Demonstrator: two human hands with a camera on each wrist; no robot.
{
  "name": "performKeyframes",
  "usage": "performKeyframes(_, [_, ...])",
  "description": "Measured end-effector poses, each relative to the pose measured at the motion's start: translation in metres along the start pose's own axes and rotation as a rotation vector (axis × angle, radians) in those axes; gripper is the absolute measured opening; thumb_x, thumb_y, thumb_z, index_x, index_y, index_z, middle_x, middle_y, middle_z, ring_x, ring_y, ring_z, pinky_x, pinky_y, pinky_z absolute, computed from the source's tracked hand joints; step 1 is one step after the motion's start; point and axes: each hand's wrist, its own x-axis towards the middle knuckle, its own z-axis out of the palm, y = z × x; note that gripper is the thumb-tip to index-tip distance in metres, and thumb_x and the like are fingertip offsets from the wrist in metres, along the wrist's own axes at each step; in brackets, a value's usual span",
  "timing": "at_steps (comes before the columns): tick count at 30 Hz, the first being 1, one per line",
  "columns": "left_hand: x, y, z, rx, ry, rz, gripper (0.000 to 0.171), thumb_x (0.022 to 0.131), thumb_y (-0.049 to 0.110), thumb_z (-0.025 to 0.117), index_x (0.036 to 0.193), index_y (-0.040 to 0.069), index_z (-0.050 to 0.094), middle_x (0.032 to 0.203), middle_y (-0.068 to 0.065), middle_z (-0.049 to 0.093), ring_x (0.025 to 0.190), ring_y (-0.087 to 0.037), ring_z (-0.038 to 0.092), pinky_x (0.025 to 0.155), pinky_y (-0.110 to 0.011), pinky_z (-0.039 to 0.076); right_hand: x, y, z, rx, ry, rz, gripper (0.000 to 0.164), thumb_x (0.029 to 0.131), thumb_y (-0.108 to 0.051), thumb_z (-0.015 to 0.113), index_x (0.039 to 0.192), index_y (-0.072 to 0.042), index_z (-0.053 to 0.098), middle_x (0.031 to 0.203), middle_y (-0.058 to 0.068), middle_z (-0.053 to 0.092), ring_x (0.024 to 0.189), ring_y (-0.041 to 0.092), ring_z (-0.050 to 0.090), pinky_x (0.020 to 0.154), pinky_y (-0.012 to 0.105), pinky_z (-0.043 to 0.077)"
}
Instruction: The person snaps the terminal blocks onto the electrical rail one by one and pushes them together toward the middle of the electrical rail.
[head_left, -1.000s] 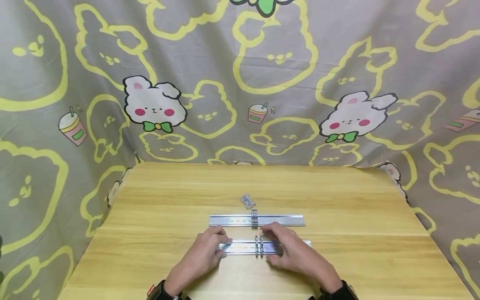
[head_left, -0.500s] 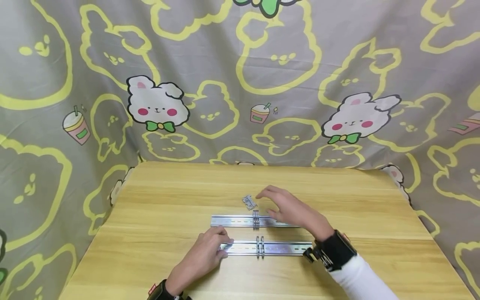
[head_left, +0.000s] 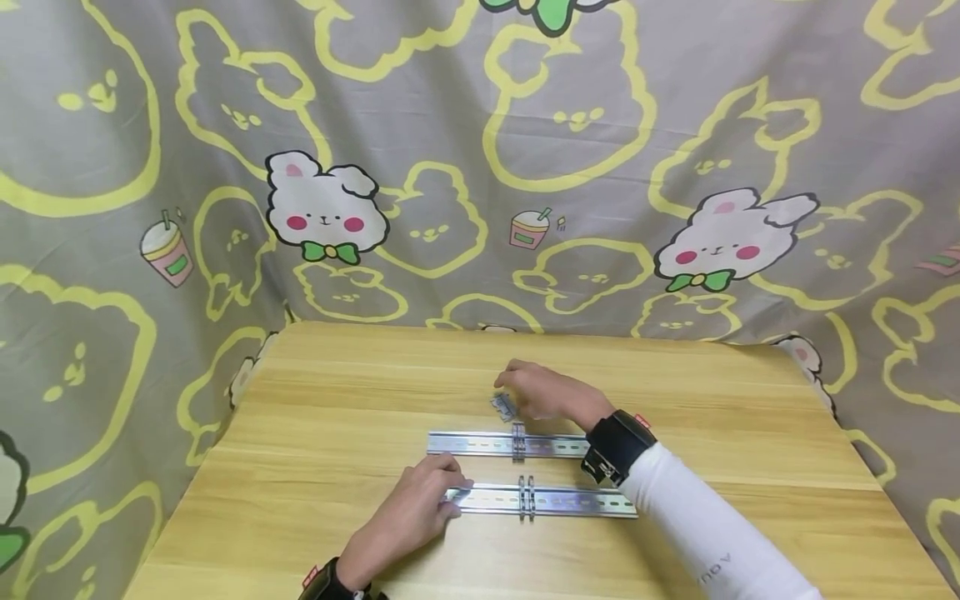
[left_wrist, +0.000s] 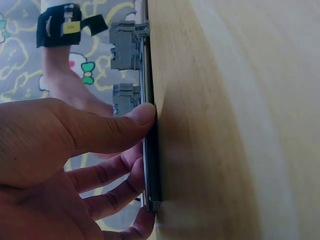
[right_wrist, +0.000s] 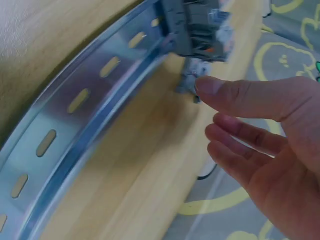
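Observation:
My left hand (head_left: 412,508) grips the left end of the near slotted metal DIN rail (head_left: 577,502), thumb on one long edge and fingers on the other. Two grey rail clips (left_wrist: 126,45) stand side by side on that rail, slightly apart. Beyond it lies a second DIN rail (head_left: 472,444), with grey clips (right_wrist: 192,30) packed together near its middle. A loose grey clip (head_left: 503,407) lies on the table just past the far rail. My right hand (head_left: 551,393) is over it, thumb tip (right_wrist: 209,86) right at the clip and fingers spread apart from the thumb.
The wooden table (head_left: 337,375) reaches back to a grey curtain (head_left: 450,125) with yellow outlines and rabbit prints. Both wrists wear black camera straps (head_left: 621,446). The right forearm in its white sleeve (head_left: 697,508) passes over the right end of the far rail.
My right hand has left the near rail and moved forward over the far rail to the loose clip. My left hand stays on the near rail.

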Motion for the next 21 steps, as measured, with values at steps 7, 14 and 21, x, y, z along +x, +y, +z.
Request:
performKeyframes(7, [0.002,0.0,0.001,-0.014,-0.004,-0.004,0.029,0.074,0.009,0.079,0.104,0.009,0.078,0.098,0.003,0.062,0.091,-0.018,0.059,0.074,-0.044,0.053,0.008,0.007,0.007,-0.006,-0.039,-0.02,0.057,0.077,0.008,0.072,0.131,-0.007,0.062,0.123,0.01,0.057,0.099,0.02,0.056,0.085,0.031,0.053])
performKeyframes(14, [0.002,0.0,0.001,-0.003,0.007,0.008,0.029,0.074,0.009,0.079,0.103,0.009,0.078,0.096,0.003,0.062,0.088,-0.016,0.059,0.073,-0.043,0.053,0.011,0.008,0.009,-0.002,-0.042,-0.038,0.045,0.077,0.006,0.074,0.12,-0.004,0.068,0.115,0.009,0.06,0.1,0.021,0.057,0.084,0.031,0.054])
performKeyframes(21, [0.003,-0.001,0.004,-0.01,0.015,0.025,0.028,0.074,0.007,0.08,0.102,0.007,0.078,0.095,0.002,0.062,0.086,-0.015,0.058,0.071,-0.039,0.054,0.007,0.013,0.009,0.016,0.002,-0.014,0.039,0.072,0.005,0.077,0.11,-0.002,0.07,0.104,0.009,0.063,0.094,0.022,0.061,0.08,0.029,0.056])
